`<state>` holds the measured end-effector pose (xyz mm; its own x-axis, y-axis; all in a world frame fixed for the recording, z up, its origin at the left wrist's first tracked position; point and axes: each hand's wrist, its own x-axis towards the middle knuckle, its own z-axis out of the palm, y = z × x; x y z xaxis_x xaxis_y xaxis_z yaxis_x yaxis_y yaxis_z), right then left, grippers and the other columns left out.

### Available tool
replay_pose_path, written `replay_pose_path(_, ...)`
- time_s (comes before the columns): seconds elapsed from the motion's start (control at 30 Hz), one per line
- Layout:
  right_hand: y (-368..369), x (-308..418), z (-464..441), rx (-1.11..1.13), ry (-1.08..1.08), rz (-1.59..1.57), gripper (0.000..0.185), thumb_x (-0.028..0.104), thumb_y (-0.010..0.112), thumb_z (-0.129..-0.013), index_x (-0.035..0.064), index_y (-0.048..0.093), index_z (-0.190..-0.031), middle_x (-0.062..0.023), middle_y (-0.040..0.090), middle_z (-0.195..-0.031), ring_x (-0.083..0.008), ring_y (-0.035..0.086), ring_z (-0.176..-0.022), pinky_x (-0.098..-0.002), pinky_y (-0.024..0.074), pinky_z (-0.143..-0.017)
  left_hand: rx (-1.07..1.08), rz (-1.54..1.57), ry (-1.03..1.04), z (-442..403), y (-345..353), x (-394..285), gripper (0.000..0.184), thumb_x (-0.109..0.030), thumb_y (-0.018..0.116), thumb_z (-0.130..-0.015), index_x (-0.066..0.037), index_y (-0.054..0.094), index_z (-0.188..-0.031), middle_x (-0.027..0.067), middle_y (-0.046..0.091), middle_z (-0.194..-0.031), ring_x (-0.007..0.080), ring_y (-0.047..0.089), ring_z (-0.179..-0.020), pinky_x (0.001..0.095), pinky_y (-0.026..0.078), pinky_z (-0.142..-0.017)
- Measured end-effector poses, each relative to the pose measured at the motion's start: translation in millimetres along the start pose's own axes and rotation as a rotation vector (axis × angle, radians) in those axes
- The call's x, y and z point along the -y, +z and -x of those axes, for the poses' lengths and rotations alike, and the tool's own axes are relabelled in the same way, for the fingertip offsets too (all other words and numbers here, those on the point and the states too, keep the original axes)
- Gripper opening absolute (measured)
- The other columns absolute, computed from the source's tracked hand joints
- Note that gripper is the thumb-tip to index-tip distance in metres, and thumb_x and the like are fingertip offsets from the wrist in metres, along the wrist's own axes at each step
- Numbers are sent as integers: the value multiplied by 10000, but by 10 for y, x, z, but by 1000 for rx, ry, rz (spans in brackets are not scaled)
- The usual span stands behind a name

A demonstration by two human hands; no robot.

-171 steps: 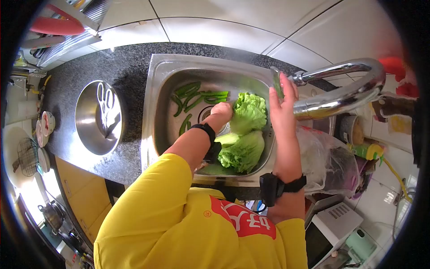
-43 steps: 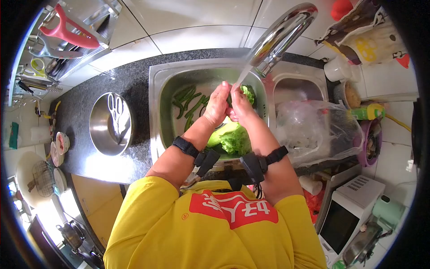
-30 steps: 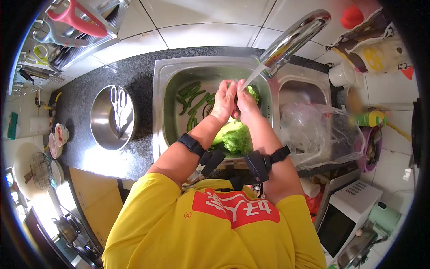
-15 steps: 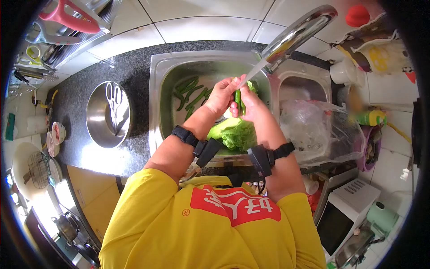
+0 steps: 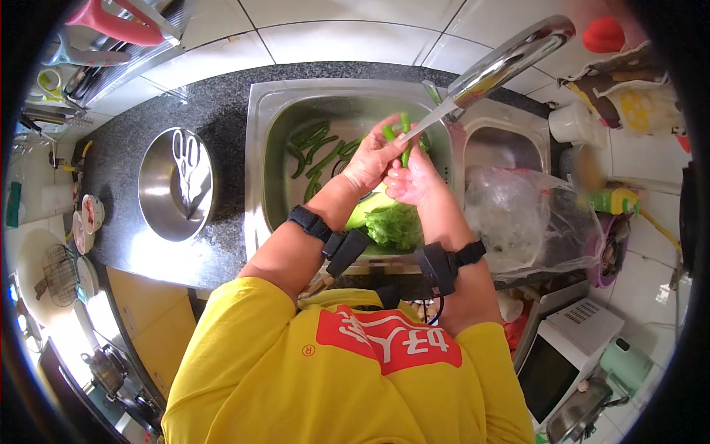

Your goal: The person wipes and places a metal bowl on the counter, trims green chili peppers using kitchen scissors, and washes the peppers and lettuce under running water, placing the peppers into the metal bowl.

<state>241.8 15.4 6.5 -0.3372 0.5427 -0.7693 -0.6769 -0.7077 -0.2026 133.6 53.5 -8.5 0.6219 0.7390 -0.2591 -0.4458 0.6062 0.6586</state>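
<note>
Dark speckled counter (image 5: pixel 111 170) and white tiles (image 5: pixel 333 46) round this sink (image 5: pixel 255 163), scissors (image 5: pixel 186 166) in a steel bowl (image 5: pixel 157 200) over at left, crumpled plastic bag (image 5: pixel 503 222) at right. Compared to half a second ago, the green peppers (image 5: pixel 405 139) poke up past my left thumb, so I reckon the tap water (image 5: pixel 436 117) reaches more of them now. They're upper centre, above the lettuce (image 5: pixel 392 224), my left hand (image 5: pixel 368 159) pinching them, my right hand (image 5: pixel 414 180) curled round the lower end.
</note>
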Motion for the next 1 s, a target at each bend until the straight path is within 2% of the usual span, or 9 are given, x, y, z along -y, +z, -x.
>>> replay_pose_path(0.2,-70,-95,-13,-72,-43,64,670,790,288,-679,127,356,-605,41,264,-410,-85,258,-320,-226,214,-318,31,-355,-87,39,13,13,339,-258,492,-897,-68,458,-1175,-34,554,-843,20,422,-587,164,376,-514)
replay_pose_path(0.27,-93,-133,-64,-49,-48,75,644,756,321,-714,119,401,-670,28,330,-434,-96,305,-344,-227,252,-334,-65,-458,142,-46,-84,147,268,-230,460,-913,-53,467,-1114,12,580,-903,70,497,-722,208,435,-630)
replay_pose_path(0.33,-61,-232,-130,-305,-199,489,550,588,288,-863,92,493,-742,-21,491,-537,-114,418,-370,-235,333,-351,-160,-407,-20,57,21,-165,326,-171,482,-899,18,353,-1132,116,576,-1072,149,523,-999,270,436,-809)
replay_pose_path(0.37,-74,-219,-103,-288,-169,676,329,368,394,-907,71,535,-899,-72,578,-656,-135,540,-468,-247,399,-404,-196,-506,46,9,-131,-117,339,-164,484,-897,20,335,-1139,128,576,-1065,162,541,-984,274,449,-778)
replay_pose_path(0.5,-70,-295,-111,-362,-354,1057,190,170,511,-858,33,538,-986,-80,611,-728,-171,613,-627,-290,457,-502,-355,-1102,46,27,-579,-211,373,-159,536,-815,5,346,-1092,251,574,-915,345,579,-895,401,453,-740)
replay_pose_path(0.53,-132,-311,-209,-358,-354,1056,190,170,511,-858,33,538,-986,-80,611,-728,-171,613,-627,-290,457,-502,-397,-1307,34,63,-708,-177,354,-152,525,-811,-6,349,-1082,260,563,-922,383,566,-885,421,444,-760)
replay_pose_path(0.6,-291,-354,-488,-406,-892,1497,166,139,550,-812,48,571,-949,-129,620,-814,-241,620,-670,-327,481,-589,-450,-1398,34,176,-902,-30,342,-151,510,-813,-11,352,-1082,260,553,-943,399,556,-881,440,440,-768)
replay_pose_path(0.87,-222,-476,-1090,-555,-744,1672,386,0,499,-726,94,510,-1099,-191,575,-1006,-348,550,-930,-399,441,-810,-142,-2039,-575,553,-722,-140,204,-91,436,-828,-56,471,-1025,174,602,-958,319,606,-880,390,490,-742)
replay_pose_path(1.0,-77,-458,-1279,-731,-670,1968,500,50,565,-719,128,437,-1197,-171,358,-1298,-317,450,-1105,-397,422,-884,-184,-1920,-298,746,-765,-315,199,-89,463,-814,-37,460,-1007,195,572,-945,331,595,-881,401,494,-692)
